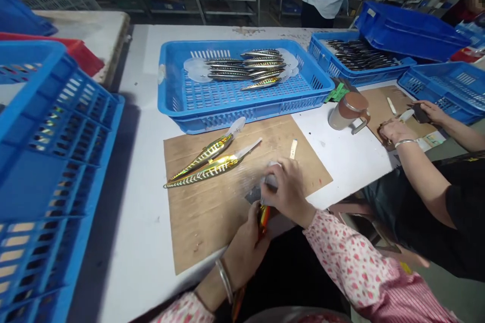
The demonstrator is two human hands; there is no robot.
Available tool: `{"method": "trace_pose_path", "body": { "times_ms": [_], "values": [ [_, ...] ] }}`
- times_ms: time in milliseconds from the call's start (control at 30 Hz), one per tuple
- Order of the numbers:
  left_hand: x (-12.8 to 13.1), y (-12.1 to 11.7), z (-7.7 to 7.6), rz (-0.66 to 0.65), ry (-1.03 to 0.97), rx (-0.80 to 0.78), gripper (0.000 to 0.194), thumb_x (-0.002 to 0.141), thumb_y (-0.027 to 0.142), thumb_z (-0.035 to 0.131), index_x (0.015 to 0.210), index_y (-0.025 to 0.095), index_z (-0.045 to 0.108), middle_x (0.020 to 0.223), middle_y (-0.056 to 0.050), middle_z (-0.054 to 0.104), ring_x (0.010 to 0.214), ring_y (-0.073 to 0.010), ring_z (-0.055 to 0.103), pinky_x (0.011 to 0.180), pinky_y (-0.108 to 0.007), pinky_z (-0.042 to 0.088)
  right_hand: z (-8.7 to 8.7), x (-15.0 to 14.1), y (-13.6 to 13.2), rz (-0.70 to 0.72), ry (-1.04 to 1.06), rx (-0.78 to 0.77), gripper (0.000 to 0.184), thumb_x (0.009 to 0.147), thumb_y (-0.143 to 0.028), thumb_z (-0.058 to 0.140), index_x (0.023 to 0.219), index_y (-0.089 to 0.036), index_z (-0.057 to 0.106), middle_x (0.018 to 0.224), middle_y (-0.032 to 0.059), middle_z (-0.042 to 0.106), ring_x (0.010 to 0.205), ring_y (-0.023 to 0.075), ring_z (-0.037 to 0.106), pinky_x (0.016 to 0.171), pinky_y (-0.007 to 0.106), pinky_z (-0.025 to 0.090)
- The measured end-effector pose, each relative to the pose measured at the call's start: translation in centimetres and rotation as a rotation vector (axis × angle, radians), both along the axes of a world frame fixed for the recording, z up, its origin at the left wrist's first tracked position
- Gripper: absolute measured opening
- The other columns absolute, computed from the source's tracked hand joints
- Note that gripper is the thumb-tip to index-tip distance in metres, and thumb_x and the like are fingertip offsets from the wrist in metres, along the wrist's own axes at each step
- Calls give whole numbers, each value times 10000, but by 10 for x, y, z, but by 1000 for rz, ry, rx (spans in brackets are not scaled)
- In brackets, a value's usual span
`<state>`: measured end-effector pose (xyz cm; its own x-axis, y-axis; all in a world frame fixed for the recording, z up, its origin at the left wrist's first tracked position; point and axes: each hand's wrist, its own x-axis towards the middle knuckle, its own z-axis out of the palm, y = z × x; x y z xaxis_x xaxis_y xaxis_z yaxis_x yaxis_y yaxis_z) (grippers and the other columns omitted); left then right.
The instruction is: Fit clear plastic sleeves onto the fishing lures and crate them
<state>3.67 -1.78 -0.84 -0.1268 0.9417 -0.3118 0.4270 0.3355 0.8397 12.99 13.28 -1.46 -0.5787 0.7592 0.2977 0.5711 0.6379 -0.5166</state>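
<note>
My left hand [244,250], with a silver bangle at the wrist, is closed round an orange and gold fishing lure [264,219] near the front table edge. At its upper end, my right hand [290,189] pinches a pale translucent piece [270,180] that looks like the lure's lip; fingers partly cover it. A dark grey flat piece [253,194] lies beside the fingers. Two gold striped lures, an upper one [204,156] and a lower one [204,174], rest on the cardboard sheet [204,232], clear lips pointing away to the right.
A blue basket [227,116] holding several lures stands behind the cardboard. A short pale stick [293,149] lies by my right hand. Rightward are a lidded mug [348,111], another lure basket [364,78] and a co-worker's hands [397,131]. A large blue crate [49,171] borders the left.
</note>
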Motion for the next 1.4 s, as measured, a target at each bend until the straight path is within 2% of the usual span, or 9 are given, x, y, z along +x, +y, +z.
{"method": "trace_pose_path", "body": {
  "times_ms": [200, 300, 400, 567, 733, 933, 1100, 1267, 1400],
  "values": [
    [0, 0, 1, 43, -137, -125, 593, 889, 355, 382, 1424, 180, 196, 781, -23, 612, 508, -158, 582, 488, -269, 481, 8, -13, 35, -145, -104, 22, 144, 811, -298, 568, 929, -225, 609, 1147, 70, 533, 1092, 268, 424, 902, 404, 359],
    [-3, 0, 2, 51, -214, -178, 612, 879, 351, 382, 1433, 187, 181, 722, 6, 588, 393, -124, 499, 389, -232, 405, 7, -16, 20, 4, -108, 39, 183, 789, -321, 599, 950, -235, 609, 1151, 63, 535, 1082, 261, 433, 922, 393, 357],
    [-3, 0, 0, 60, -170, -126, 602, 880, 352, 386, 1426, 160, 220, 643, 22, 565, 410, -131, 497, 435, -241, 434, 5, -18, 16, 88, -112, 26, 172, 783, -309, 610, 941, -241, 614, 1132, 61, 546, 1068, 252, 444, 920, 380, 362],
    [0, 0, -1, 73, -238, -106, 599, 899, 385, 389, 1427, 197, 177, 625, 57, 517, 416, -121, 494, 440, -236, 436, 3, -20, 35, -133, -98, 33, 112, 824, -291, 557, 897, -226, 611, 1123, 68, 552, 1071, 261, 437, 916, 411, 351],
    [1, 0, -2, 105, -394, -150, 631, 875, 364, 399, 1423, 196, 134, 590, 73, 473, 400, -120, 463, 351, -202, 365, -2, -10, 13, 77, 3, -16, 190, 762, -270, 608, 943, -212, 592, 1097, 65, 552, 1071, 228, 462, 957, 368, 363],
    [-1, 1, -3, 147, -474, -105, 568, 873, 372, 438, 1381, 233, 225, 586, 91, 440, 419, -95, 449, 389, -186, 378, 0, -11, 37, -147, -71, -4, 140, 777, -252, 593, 911, -220, 614, 1151, 72, 540, 1110, 262, 431, 927, 408, 356],
    [-5, 1, -8, 152, -600, -166, 597, 856, 374, 443, 1386, 239, 202, 529, 104, 419, 365, -87, 400, 337, -154, 309, -6, -5, 24, 52, 23, -55, 167, 740, -231, 619, 907, -224, 609, 1076, 57, 556, 1060, 232, 476, 935, 379, 381],
    [-6, 0, -8, 201, -651, -171, 623, 847, 411, 458, 1395, 261, 203, 522, 102, 413, 349, -86, 385, 317, -142, 284, -4, -6, 40, -88, -28, -22, 107, 766, -246, 621, 871, -227, 621, 1090, 58, 558, 1069, 259, 462, 903, 421, 386],
    [-8, -1, -7, 186, -698, -197, 641, 843, 414, 459, 1403, 262, 186, 473, 109, 398, 329, -90, 366, 302, -138, 276, -2, 4, 22, 36, -50, -13, 177, 746, -224, 632, 921, -247, 611, 1148, 47, 543, 1098, 249, 448, 901, 401, 398]
  ]
}}
